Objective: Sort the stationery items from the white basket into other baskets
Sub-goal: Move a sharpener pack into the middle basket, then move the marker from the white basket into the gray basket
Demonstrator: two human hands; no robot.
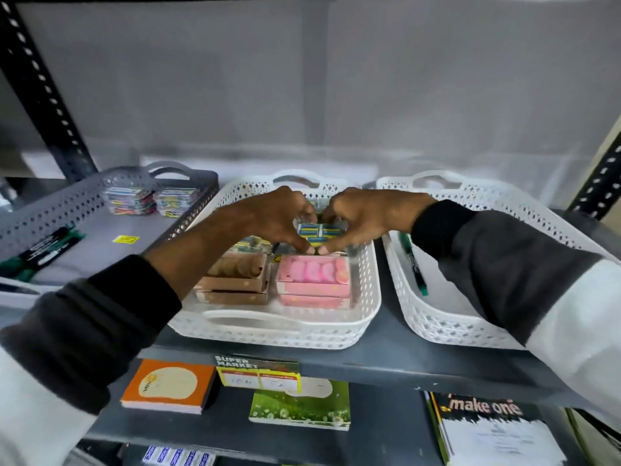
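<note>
A white basket (364, 297) stands in the middle of the shelf. It holds brown boxes (235, 280), pink boxes (314, 280) and a block of small blue and yellow boxes (317, 232) further back. My left hand (275, 216) and my right hand (363, 216) meet over that block, fingers curled around its sides and thumbs touching at its near edge. A grey basket (67, 210) on the left holds colourful packets (148, 200) and dark markers (43, 250). Another white basket (437, 324) on the right holds a green pen (415, 267).
A black perforated upright (40, 92) rises at the back left, another (601, 176) at the right. A price label (257, 375) hangs on the shelf's front edge. On the shelf below lie an orange notepad (168, 386), a green notepad (302, 405) and a booklet (490, 428).
</note>
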